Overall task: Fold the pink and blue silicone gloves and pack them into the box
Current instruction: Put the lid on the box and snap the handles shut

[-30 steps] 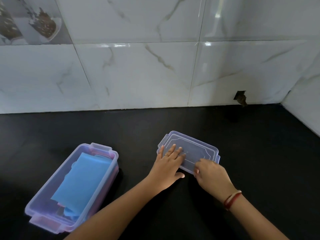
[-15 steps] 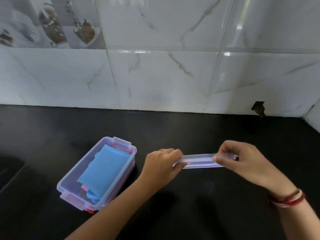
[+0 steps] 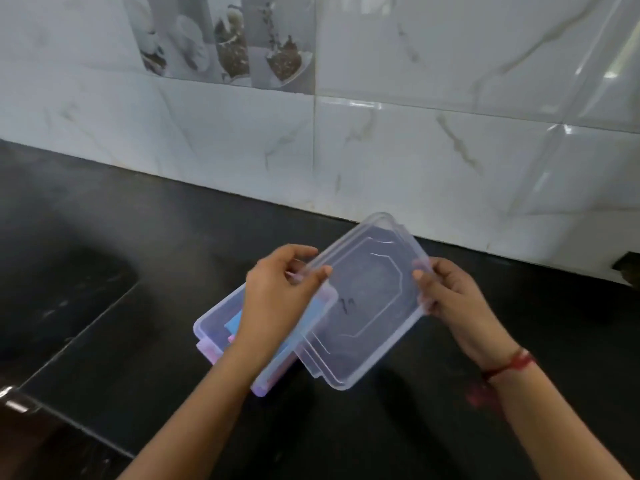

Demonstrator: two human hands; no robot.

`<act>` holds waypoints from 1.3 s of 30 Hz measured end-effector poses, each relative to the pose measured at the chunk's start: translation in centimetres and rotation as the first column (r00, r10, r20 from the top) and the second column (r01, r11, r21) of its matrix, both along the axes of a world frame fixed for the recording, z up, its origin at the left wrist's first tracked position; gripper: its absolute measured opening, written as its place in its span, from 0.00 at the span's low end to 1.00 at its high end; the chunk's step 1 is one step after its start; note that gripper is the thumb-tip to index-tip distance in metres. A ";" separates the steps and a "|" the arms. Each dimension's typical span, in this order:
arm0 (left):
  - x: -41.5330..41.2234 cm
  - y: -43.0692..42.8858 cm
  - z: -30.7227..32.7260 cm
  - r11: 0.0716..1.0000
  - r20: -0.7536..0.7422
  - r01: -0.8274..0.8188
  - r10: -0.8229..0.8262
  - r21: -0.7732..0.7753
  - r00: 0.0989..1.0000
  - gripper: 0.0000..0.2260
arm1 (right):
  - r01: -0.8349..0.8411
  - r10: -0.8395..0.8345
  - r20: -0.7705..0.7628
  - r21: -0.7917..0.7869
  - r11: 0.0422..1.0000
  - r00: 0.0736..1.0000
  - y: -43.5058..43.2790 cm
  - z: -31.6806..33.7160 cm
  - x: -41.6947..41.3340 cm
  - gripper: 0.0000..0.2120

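Note:
A clear plastic lid (image 3: 363, 303) hangs tilted in the air above the black counter. My left hand (image 3: 280, 296) pinches its left edge and my right hand (image 3: 446, 292) grips its right edge. Under my left hand and the lid stands the clear box (image 3: 214, 323) with pink clips. A folded blue glove (image 3: 233, 323) shows inside it, with a bit of pink (image 3: 231, 338) beside it. Most of the box's inside is hidden by my left hand and the lid.
The black counter (image 3: 104, 271) runs back to a white marble-tiled wall (image 3: 381, 150). The counter's edge (image 3: 79, 441) drops off at the lower left. A dark hole in the wall (image 3: 625, 266) sits at the far right.
Both hands lifted the lid off the counter, carried it left and tilted it over the right side of the box. The view has swung so the box lies near the middle.

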State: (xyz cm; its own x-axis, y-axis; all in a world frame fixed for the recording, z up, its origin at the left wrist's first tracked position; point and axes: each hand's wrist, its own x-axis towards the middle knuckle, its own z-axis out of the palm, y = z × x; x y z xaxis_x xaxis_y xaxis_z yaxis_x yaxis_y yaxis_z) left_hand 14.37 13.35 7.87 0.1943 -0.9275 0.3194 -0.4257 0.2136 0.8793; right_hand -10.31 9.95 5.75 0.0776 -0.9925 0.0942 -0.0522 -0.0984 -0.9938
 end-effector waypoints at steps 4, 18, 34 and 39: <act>5.6 -1.1 -1.0 0.978 0.003 -0.114 0.116 0.172 0.993 0.19 | -0.053 0.029 0.104 0.232 0.971 0.994 -3.2 -2.4 6.0 0.06; 8.6 0.2 -5.8 0.876 0.344 -0.451 0.376 0.171 0.860 0.10 | -0.039 0.048 -0.610 0.029 0.999 0.791 -5.0 -4.5 10.8 0.16; 9.9 0.9 -9.4 0.871 -0.086 -0.368 0.415 0.326 0.906 0.05 | -0.195 0.271 -0.522 0.196 0.961 0.809 -6.7 -5.2 11.8 0.14; 9.9 0.1 -9.6 0.881 -0.124 -0.323 0.384 0.346 0.915 0.06 | -0.255 0.345 -0.356 0.275 0.927 0.869 -5.9 -5.3 10.8 0.11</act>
State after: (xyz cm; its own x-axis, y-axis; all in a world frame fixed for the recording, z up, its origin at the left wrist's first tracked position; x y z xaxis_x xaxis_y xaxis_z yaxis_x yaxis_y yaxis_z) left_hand 24.23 13.47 -1.78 0.5545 -0.8308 -0.0480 -0.2454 -0.2183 0.9445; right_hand 0.53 4.09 0.44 0.3607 -0.9073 -0.2162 -0.4419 0.0379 -0.8963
